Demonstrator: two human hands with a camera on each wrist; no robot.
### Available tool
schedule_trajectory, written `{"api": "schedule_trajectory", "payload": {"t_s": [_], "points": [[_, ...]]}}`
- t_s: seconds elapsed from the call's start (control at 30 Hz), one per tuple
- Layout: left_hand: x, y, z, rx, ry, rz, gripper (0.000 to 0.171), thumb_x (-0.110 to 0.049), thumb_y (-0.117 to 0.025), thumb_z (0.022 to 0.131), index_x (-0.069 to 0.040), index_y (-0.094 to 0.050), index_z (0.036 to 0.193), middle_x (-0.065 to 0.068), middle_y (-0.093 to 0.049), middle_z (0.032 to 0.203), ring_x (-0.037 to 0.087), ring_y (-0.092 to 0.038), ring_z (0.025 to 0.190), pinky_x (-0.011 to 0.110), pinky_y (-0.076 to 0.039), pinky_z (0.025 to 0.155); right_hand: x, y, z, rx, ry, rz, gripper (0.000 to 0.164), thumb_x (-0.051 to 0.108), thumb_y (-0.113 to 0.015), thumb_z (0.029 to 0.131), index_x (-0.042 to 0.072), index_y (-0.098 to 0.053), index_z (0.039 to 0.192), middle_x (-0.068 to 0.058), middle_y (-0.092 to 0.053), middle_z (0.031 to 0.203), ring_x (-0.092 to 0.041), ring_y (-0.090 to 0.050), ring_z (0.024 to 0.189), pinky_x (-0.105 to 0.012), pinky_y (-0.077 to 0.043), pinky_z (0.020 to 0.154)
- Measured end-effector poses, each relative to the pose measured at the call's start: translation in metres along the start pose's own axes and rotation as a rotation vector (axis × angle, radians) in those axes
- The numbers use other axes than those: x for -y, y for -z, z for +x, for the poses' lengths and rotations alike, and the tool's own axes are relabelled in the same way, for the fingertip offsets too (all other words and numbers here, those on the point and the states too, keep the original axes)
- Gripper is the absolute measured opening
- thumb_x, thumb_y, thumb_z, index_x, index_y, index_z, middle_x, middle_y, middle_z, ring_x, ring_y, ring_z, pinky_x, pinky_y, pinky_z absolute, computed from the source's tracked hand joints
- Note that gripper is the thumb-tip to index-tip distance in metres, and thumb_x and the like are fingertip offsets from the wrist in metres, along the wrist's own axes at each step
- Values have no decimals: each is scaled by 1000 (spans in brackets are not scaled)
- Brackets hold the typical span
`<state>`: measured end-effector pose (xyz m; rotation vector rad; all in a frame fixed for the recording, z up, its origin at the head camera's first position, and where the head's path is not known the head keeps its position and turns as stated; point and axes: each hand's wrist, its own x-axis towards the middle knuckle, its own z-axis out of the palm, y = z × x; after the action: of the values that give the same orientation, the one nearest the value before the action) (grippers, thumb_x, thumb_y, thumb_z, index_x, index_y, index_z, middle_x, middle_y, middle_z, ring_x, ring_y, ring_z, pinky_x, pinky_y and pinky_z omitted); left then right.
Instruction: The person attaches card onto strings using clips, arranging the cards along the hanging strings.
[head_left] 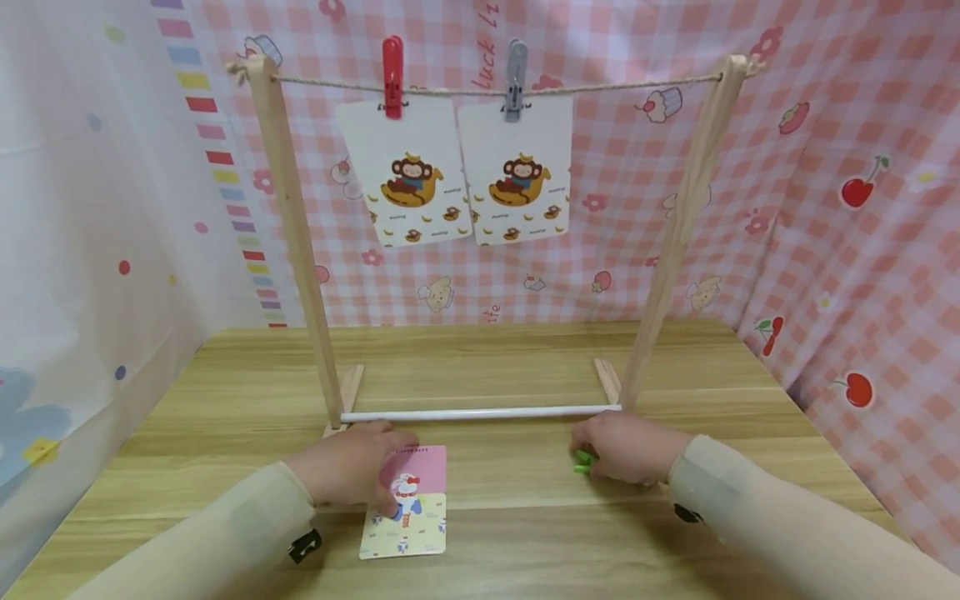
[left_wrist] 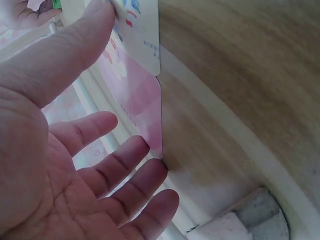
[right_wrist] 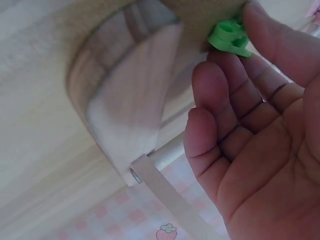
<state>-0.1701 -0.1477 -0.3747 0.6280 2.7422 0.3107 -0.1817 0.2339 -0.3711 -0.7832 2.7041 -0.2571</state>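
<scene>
In the head view my left hand lies over the left side of a pink-and-yellow card with a white rabbit. The left wrist view shows its thumb on the card's face, while relaxed fingers reach the pink end. My right hand is low by the right post, a small green clothes peg between thumb and fingertips; in the head view the fingers partly cover it. Above, two white monkey cards hang from a rope, under a red clothes peg and a grey clothes peg.
A wooden frame stands on the table, with a left post, a right post and a white bar low between them. The rope spans the post tops. A pink checked cloth hangs behind.
</scene>
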Motion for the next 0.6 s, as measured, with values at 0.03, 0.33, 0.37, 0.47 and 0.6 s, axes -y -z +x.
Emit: {"api": "schedule_trajectory", "payload": {"t_s": [0.03, 0.33, 0.37, 0.47, 0.6], "points": [[0, -1, 1, -2, -1, 0, 91, -39, -100, 67, -24, -60, 147, 14, -56, 153, 38, -55, 140, 61, -46, 115, 0, 1, 0, 5, 4, 5, 21, 17, -88, 85, 20, -71, 97, 10, -64, 85, -5, -55, 77, -29, -52, 73], [3, -2, 6, -11, -7, -14, 94, -40, -101, 65, -21, -60, 147, 7, -59, 147, 32, -56, 135, 56, -49, 113, 2, 3, 3, 15, 27, 5, 21, 25, -88, 86, 19, -73, 98, 13, -61, 83, -5, -54, 76, -29, -51, 72], [3, -2, 7, -14, -9, -18, 95, -39, -101, 64, -20, -59, 147, 7, -59, 148, 33, -56, 137, 56, -48, 114, 2, 2, 3, 14, 28, 1, 20, 25, -88, 86, 20, -73, 98, 13, -61, 83, -5, -54, 76, -28, -51, 72], [4, -3, 8, -20, -8, -38, 95, -38, -101, 64, -19, -59, 147, 8, -58, 151, 35, -53, 140, 58, -46, 115, 1, 1, 3, 13, 28, -8, 20, 25, -88, 86, 20, -72, 96, 13, -61, 84, -4, -54, 77, -28, -52, 73], [5, -4, 9, -25, -2, -67, 95, -37, -102, 63, -18, -60, 145, 8, -60, 147, 34, -55, 138, 58, -47, 115, 1, 0, 4, 10, 24, -10, 19, 23, -88, 86, 20, -73, 96, 13, -63, 85, -4, -55, 78, -28, -53, 74]]}}
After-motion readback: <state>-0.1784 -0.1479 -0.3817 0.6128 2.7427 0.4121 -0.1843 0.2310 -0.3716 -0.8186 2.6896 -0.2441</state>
